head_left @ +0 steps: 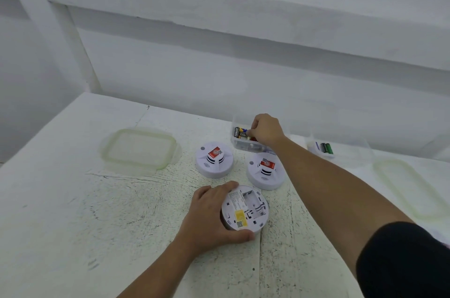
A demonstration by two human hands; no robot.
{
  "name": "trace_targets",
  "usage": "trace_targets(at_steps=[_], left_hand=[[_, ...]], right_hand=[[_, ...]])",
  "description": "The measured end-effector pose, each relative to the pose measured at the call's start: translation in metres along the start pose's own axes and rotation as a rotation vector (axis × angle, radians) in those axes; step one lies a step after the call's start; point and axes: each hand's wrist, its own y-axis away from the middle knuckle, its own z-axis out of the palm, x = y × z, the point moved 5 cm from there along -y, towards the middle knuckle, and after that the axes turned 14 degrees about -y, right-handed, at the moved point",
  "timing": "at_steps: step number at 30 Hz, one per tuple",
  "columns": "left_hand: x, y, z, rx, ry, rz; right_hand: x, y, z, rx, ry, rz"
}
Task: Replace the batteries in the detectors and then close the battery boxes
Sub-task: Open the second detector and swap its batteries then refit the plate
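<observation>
A white round detector [246, 209] lies upside down near the table's middle, its battery bay open and empty, a yellow label on its back. My left hand [209, 215] grips its left rim. Two more detectors, one [214, 160] at left and one [265, 171] at right, sit face up behind it, each with a red sticker. My right hand [266, 131] reaches into a clear battery box [237, 144] and its fingertips pinch a battery [246, 133] among several there.
A second clear box [341, 149] with green batteries [326, 148] stands at the right. One pale green lid [140, 149] lies at the left, another lid [411, 188] at the right. The white table meets a white wall behind.
</observation>
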Motion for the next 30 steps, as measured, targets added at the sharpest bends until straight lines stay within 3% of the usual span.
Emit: trace_targets(at_steps=[13, 20, 25, 30], left_hand=[[-0.002, -0.002, 0.003, 0.006, -0.019, 0.018], [-0.003, -0.001, 0.004, 0.031, 0.004, 0.017], [0.000, -0.002, 0.002, 0.048, 0.015, 0.016], [0.002, 0.000, 0.002, 0.056, 0.045, 0.018]], right_hand=[[-0.009, 0.068, -0.044, 0.024, -0.728, 0.064], [0.008, 0.152, -0.023, -0.097, -0.576, 0.003], [0.022, 0.185, -0.002, -0.031, -0.356, -0.090], [0.026, 0.205, 0.007, 0.021, -0.296, -0.229]])
